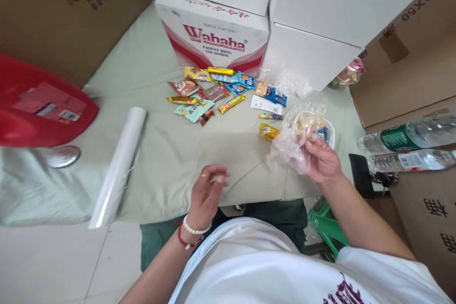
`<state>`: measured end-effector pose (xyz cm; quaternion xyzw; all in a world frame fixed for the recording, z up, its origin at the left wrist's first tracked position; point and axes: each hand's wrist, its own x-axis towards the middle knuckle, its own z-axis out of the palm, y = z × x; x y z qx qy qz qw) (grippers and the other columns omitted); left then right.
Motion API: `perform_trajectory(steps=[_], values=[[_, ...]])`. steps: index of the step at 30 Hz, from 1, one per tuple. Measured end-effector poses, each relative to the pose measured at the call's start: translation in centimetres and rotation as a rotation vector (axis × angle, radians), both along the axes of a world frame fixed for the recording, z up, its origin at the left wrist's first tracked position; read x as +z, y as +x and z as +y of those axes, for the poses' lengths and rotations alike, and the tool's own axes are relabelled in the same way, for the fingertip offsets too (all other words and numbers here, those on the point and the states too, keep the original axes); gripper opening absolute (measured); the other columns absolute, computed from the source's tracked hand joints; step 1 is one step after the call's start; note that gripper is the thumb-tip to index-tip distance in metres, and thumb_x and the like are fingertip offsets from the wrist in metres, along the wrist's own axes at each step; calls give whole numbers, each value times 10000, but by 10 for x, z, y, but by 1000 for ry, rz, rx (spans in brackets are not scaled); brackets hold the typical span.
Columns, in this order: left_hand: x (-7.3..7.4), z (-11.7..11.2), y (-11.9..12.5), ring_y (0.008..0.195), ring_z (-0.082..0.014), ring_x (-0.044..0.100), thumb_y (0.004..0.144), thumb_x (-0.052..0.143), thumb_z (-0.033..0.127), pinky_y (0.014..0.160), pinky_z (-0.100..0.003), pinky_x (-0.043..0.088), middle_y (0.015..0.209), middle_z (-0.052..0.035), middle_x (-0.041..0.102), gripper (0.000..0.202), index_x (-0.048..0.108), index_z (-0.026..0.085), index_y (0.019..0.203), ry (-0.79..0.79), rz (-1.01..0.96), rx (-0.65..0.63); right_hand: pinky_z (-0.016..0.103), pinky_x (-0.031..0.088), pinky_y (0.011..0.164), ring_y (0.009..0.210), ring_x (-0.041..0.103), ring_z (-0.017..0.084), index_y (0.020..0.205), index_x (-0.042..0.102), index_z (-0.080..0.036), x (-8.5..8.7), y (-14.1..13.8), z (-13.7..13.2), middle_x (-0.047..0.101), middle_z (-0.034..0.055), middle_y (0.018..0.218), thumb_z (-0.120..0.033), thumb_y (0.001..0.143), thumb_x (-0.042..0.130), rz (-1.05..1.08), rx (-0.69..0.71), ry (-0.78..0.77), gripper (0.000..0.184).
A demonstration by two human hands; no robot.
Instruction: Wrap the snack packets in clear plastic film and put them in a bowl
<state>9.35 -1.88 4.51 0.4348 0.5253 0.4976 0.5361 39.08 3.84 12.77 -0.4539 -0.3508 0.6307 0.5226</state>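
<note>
My right hand pinches a crumpled clear plastic bag between thumb and fingers. The bag partly covers a white bowl, in which a blue wrapped snack shows; the rest of the bowl's contents is blurred by the plastic. My left hand hovers over the front of the table, fingers curved and apart from the thumb, with nothing in it. Beside the bag lies a yellow snack packet. Farther back is a spread of several wrapped snacks, among them a brown packet and a yellow bar.
A Wahaha carton stands behind the snacks. On the left are a roll of clear film, a red container and a round metal lid. Plastic bottles lie at right, above a green stool.
</note>
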Motion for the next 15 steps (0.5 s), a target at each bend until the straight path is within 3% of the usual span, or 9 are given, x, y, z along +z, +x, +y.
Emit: perform_trajectory(steps=[2,4,6,8,10,12,15], values=[[10,7,13,1210,-258,654,804,756,709,928,-375,602,1285,-108,668,609,675,243,1188,-65,-231,-21,330,577,680,741,686,195,865,727,-248,-13,-32,-10,729,16,858,-383,756,861,87,39,-80,219],[15,12,18,1279,-285,631,708,793,780,1000,-398,570,1340,-117,669,748,680,257,1231,-153,-421,-74,316,572,654,724,676,188,880,720,-243,-27,-61,-14,724,9,842,-381,740,865,157,66,-158,244],[18,12,19,1220,-297,664,660,822,788,1013,-421,556,1292,-122,710,792,711,247,1226,-225,-548,-190,281,539,595,668,634,159,870,715,-235,-37,-85,-14,701,-2,813,-393,733,873,158,87,-218,262],[18,8,16,1057,-273,716,658,883,695,973,-415,561,1127,-105,767,675,762,208,1110,-293,-581,-254,250,480,534,606,566,122,870,722,-229,-44,-101,-14,685,-9,822,-441,755,867,58,99,-227,282],[17,3,10,886,-211,724,626,966,521,902,-357,563,917,-54,773,481,757,179,891,-355,-560,-176,239,437,522,602,525,107,887,742,-225,-49,-107,-12,688,-2,867,-513,777,848,-103,110,-183,326],[15,0,3,851,-175,727,584,1006,386,856,-300,558,894,-25,772,425,697,176,786,-385,-578,-48,245,440,569,654,533,116,902,769,-222,-52,-106,-10,687,8,874,-563,762,849,-228,122,-133,376],[10,2,-7,878,-195,757,703,928,493,790,-301,588,1086,-64,790,449,711,190,954,-493,-770,-49,263,439,633,690,536,130,930,802,-224,-58,-102,-10,667,5,794,-578,726,876,-243,162,-125,415]])
